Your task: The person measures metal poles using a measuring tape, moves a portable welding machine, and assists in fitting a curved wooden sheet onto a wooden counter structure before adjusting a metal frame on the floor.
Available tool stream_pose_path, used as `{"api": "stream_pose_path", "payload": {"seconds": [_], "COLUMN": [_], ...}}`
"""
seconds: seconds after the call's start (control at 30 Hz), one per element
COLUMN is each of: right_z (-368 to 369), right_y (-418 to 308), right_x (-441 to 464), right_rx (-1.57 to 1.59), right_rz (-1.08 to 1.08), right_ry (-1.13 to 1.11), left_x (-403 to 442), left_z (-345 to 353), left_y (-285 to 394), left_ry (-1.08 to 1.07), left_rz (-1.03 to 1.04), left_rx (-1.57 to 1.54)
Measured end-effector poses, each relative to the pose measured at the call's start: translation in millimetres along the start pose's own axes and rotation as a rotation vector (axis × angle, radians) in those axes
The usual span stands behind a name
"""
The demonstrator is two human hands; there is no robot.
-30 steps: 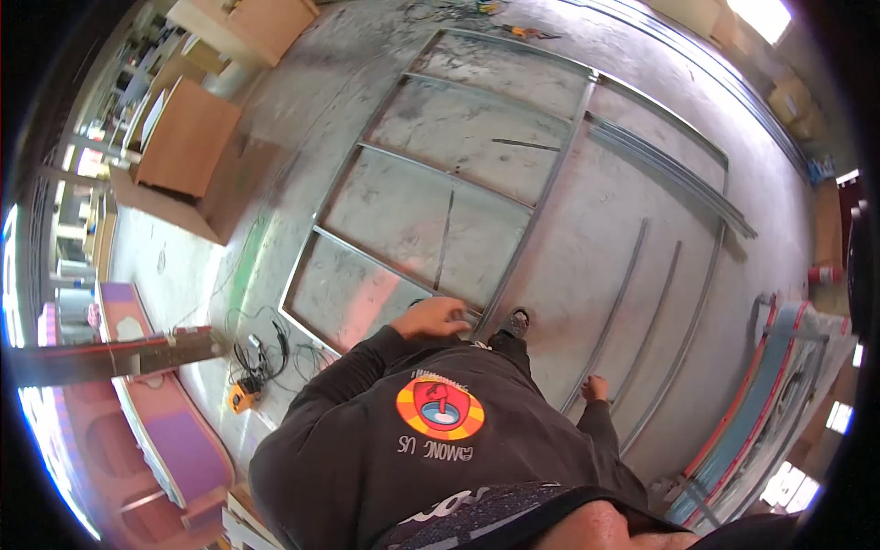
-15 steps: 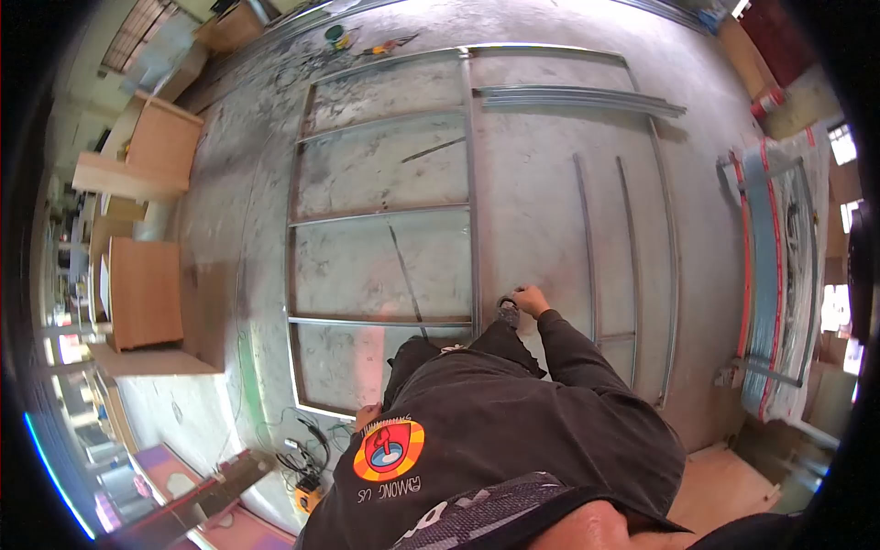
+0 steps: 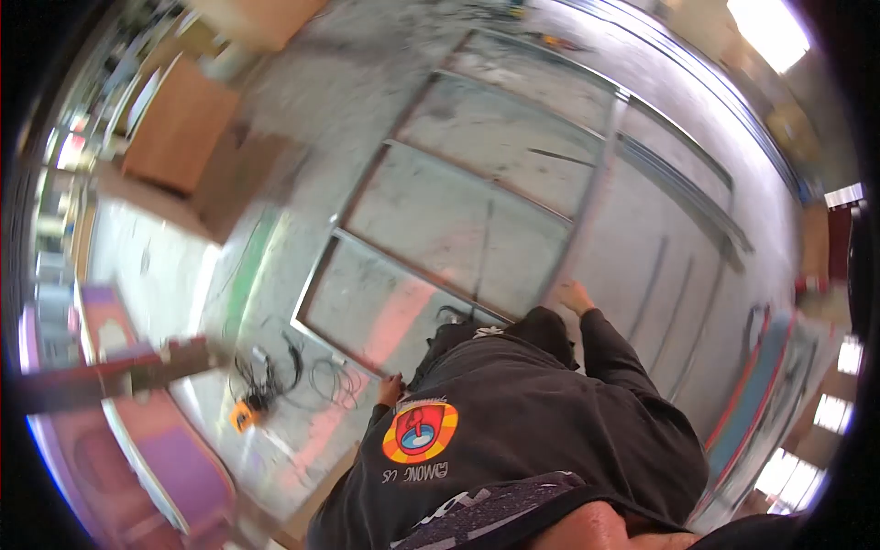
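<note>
A large welded-looking metal frame [image 3: 598, 179] with several crossbars lies flat on the concrete floor, in front of my legs. My right hand [image 3: 575, 298] is low beside the frame's long middle bar, close to its near end. Motion smears its fingers, and I cannot tell whether they touch the bar. My left hand [image 3: 390, 390] is by my left leg, at the near rail of the frame. Its fingers are small and partly hidden, so their grip does not show.
Loose metal bars [image 3: 683, 188] lie across the frame's right part. Black cables [image 3: 275, 371] and an orange tool-like object [image 3: 244, 416] are on the floor at left. Wooden boxes [image 3: 183, 124] stand far left, and a plastic-wrapped stack [image 3: 756, 394] stands at right.
My view has turned left, so the frame now slants across it. My right hand has moved from beside my shoe to near the middle bar. The left stays low by my leg.
</note>
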State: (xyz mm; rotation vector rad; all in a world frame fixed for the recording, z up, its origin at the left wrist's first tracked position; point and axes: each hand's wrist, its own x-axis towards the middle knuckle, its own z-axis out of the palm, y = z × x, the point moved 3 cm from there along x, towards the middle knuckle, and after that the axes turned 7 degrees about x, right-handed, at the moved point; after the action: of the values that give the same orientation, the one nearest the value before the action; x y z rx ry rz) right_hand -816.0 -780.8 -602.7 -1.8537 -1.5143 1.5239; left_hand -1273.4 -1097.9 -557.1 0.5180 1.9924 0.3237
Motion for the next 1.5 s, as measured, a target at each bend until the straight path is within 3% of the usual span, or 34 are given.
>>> {"api": "stream_pose_path", "payload": {"seconds": [0.07, 0.1, 0.17, 0.27, 0.3, 0.37, 0.4, 0.47, 0.57, 0.63, 0.67, 0.7, 0.77, 0.83, 0.87, 0.93, 0.97, 1.03, 1.07, 1.17, 1.27, 1.3, 1.37, 1.43, 1.5], "right_z": [32.1, 43.9, 51.2, 77.2, 86.4, 108.0, 116.9, 127.5, 161.1, 179.2, 189.0, 200.6, 225.4, 236.3, 250.6, 279.5, 285.3, 304.7, 316.9, 365.9, 434.3, 459.2, 513.4, 565.8, 605.8], "right_y": [63.0, 27.4, -13.9, -67.7, -66.6, -80.7, -104.3, -162.0, -163.1, -185.1, -176.1, -164.6, -209.2, -272.7, -291.8, -301.7, -351.7, -425.2, -450.9, -518.4, -575.4, -589.1, -619.7, -647.3, -676.2], "right_x": [55.2, 52.8, 33.4, 41.7, 51.2, 76.2, 76.6, 78.0, 144.1, 175.7, 198.1, 233.9, 277.3, 298.2, 327.8, 410.5, 414.4, 436.9, 449.9, 484.6, 481.5, 479.9, 472.6, 463.6, 448.0], "right_rx": [-0.559, -0.574, -0.256, -0.163, -0.172, -0.362, -0.365, -0.308, -0.368, -0.2, -0.226, -0.265, -0.309, -0.341, -0.357, -0.467, -0.307, -0.256, -0.184, -0.236, -0.191, -0.227, -0.383, -0.495, -0.57], "right_rz": [-0.381, -0.407, 0.028, 0.181, 0.175, -0.343, -0.35, 0.032, 0.057, 0.064, 0.041, -0.131, -0.31, 0.139, 0.119, -0.241, -0.049, -0.096, -0.13, -0.239, -0.443, -0.365, -0.462, -0.426, -0.621], "right_ry": [-0.106, -0.137, -0.074, -0.153, -0.167, -0.308, -0.33, -0.325, -0.523, -0.467, -0.512, -0.541, -0.611, -0.539, -0.556, -0.61, -0.586, -0.528, -0.454, -0.455, -0.52, -0.585, -0.69, -0.746, -0.783], "left_x": [-0.1, 7.7, 25.6, 37.2, 44.7, 61.7, 65.6, 84.2, 114.8, 145.9, 158.3, 172.3, 187.5, 194.0, 192.0, 190.5, 187.7, 189.1, 198.3, 220.1, 262.2, 278.3, 324.7, 354.4, 392.5], "left_z": [-20.3, -28.0, -47.8, -81.9, -88.4, -103.8, -114.2, -130.1, -166.3, -180.6, -188.2, -195.7, -210.8, -221.9, -230.6, -240.8, -245.0, -252.1, -252.0, -260.7, -264.5, -272.2, -287.4, -340.7, -394.6], "left_y": [-7.9, -18.4, -36.7, -16.0, -11.1, 10.5, 31.1, 63.6, 118.2, 131.4, 129.7, 127.5, 118.2, 106.5, 107.9, 107.1, 113.2, 118.3, 112.7, 110.2, 102.5, 100.6, 85.2, 105.8, 108.7], "left_ry": [0.065, 0.086, 0.137, 0.192, 0.202, 0.253, 0.246, 0.274, 0.279, 0.274, 0.313, 0.323, 0.349, 0.327, 0.374, 0.337, 0.358, 0.369, 0.447, 0.305, 0.226, 0.195, 0.152, 0.138, 0.139], "left_rz": [-0.142, -0.159, -0.13, -0.089, -0.097, 0.003, 0.003, 0.065, 0.16, 0.239, 0.21, 0.185, 0.125, -0.07, -0.115, -0.229, -0.275, -0.313, -0.237, -0.353, -0.367, -0.404, -0.428, -0.446, -0.426], "left_rx": [-0.282, -0.314, -0.508, -0.512, -0.524, -0.533, -0.496, -0.516, -0.322, -0.111, -0.139, -0.116, -0.112, -0.358, -0.427, -0.718, -0.756, -0.776, -0.638, -0.658, -0.851, -0.832, -0.862, -0.681, -0.59]}}
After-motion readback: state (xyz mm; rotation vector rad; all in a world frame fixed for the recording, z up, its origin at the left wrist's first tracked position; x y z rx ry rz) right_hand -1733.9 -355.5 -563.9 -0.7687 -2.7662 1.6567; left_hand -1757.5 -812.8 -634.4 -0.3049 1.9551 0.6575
